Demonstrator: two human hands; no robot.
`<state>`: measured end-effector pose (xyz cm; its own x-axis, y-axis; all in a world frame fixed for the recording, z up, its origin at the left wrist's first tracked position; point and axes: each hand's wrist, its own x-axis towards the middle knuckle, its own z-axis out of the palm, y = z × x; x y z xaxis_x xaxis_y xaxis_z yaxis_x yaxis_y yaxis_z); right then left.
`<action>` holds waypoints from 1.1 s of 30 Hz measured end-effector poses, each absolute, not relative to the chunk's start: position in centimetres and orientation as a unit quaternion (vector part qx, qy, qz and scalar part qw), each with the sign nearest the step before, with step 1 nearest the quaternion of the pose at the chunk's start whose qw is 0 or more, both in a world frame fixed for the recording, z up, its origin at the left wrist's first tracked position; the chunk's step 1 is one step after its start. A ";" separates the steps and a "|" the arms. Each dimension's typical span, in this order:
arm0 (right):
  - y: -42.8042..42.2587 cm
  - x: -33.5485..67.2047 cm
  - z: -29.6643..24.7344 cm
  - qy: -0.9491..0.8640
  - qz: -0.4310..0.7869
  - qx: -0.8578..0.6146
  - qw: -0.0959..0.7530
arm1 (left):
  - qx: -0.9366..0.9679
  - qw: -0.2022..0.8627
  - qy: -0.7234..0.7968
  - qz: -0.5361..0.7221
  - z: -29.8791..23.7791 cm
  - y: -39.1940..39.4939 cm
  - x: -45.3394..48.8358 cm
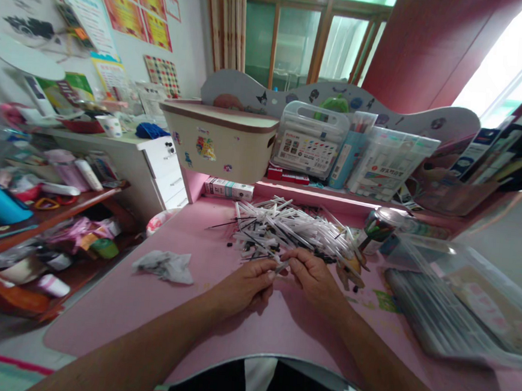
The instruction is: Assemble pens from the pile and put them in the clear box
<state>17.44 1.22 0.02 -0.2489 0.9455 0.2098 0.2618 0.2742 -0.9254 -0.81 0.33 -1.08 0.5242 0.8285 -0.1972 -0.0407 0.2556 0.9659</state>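
Near the front of the pink desk (143, 313), my left hand (247, 285) and my right hand (311, 275) meet, fingertips closed on a slim greyish pen part (281, 267). Fingers cover most of it, so its exact shape is unclear. Just beyond them lies a heaped pile of white pen barrels (295, 222), with thin black refills and small black caps mixed in. A pair of pliers (349, 273) with yellowish handles rests right of my right hand. On the right, a clear plastic box (436, 318) holds a row of dark pens.
A crumpled tissue (165, 266) lies at left. Behind the pile stand a drink can (378, 229) and a small carton (228, 189). The raised shelf carries a cream storage bin (224, 144), marker cases (310, 142) and a pen holder (451, 186). A cluttered wooden rack (84, 196) stands left.
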 end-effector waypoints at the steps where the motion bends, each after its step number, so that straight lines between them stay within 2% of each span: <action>1: 1.1 17.4 0.1 -0.688 0.396 -0.443 0.417 | 0.532 0.693 0.375 0.311 -1.1 0.4 -0.8; 6: 0.9 17.6 -0.1 -0.716 0.370 -0.439 0.397 | 0.584 0.649 0.376 0.309 -1.2 0.5 -1.0; 14: 1.1 17.7 -0.8 -0.700 0.418 -0.449 0.365 | 0.683 0.555 0.378 0.286 -0.9 0.7 -1.0; 20: 0.9 17.5 -0.9 -0.670 0.461 -0.443 0.377 | 0.741 0.462 0.392 0.289 -0.6 0.2 -0.9; 23: 0.5 17.1 -0.1 -0.623 0.504 -0.440 0.406 | 0.693 0.513 0.384 0.332 -0.3 -0.2 -0.4; 27: 0.3 16.9 0.0 -0.546 0.541 -0.435 0.470 | 0.564 0.581 0.376 0.451 0.3 0.3 -0.2; 33: 0.3 16.7 -1.4 -0.619 0.538 -0.405 0.403 | 0.403 0.634 0.350 0.559 0.4 2.1 -1.1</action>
<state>16.71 0.34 -1.41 -0.3467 0.9359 0.0624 0.0687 0.0917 -0.9934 -1.05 2.07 0.38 0.1296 0.9915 0.0065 -0.4276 0.0500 0.9026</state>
